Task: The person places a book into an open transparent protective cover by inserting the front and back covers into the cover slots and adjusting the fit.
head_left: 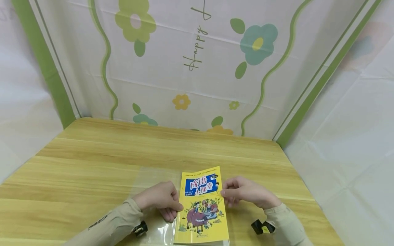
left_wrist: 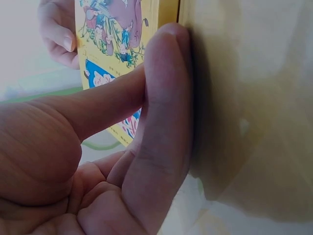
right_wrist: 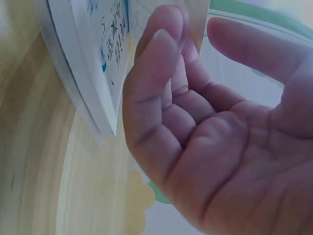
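Note:
A yellow book [head_left: 203, 205] with a blue title panel and a cartoon ox lies near the table's front edge. At its left edge my left hand [head_left: 164, 200] grips the spine side, the thumb over the cover. My right hand [head_left: 246, 192] pinches the right edge of the front cover, its thumb on the printed face. That cover is raised at the right. In the right wrist view, a page [right_wrist: 105, 44] with handwritten-style lettering shows beneath it, beside the curled right fingers [right_wrist: 146, 103]. A clear plastic sheet [head_left: 157, 234] lies under the left hand and reaches the book.
The wooden table [head_left: 123, 150] extends back to a white cloth wall [head_left: 184, 82] printed with flowers. More white cloth hangs at both sides. A black strap piece [head_left: 262, 227] sits by the right wrist and another [head_left: 140, 229] by the left.

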Demonstrator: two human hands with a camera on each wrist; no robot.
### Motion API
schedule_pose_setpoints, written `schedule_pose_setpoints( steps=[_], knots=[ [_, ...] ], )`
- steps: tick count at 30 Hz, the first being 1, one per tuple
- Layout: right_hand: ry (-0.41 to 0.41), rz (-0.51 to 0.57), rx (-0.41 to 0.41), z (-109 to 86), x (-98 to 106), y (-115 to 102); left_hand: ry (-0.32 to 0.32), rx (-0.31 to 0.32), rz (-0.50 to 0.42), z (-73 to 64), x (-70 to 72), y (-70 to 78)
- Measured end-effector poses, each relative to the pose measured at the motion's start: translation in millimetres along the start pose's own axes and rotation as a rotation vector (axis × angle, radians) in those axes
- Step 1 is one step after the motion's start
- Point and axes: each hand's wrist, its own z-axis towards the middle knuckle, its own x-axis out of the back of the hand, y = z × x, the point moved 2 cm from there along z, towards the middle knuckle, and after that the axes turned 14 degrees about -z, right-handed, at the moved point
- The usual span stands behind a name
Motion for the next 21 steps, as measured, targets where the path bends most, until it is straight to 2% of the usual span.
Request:
schedule_pose_setpoints(
  steps=[9, 21],
  knots=[
    [-0.082, 0.113, 0.082, -2.1, -2.6, -1.2, 0.005, 0.005, 0.012, -1.0, -2.2, -1.0],
    [-0.117, 0.135, 0.144, -0.4, -3.4, -2.6, -0.003, 0.004, 0.017, 1.0, -2.0, -1.9]
  ],
)
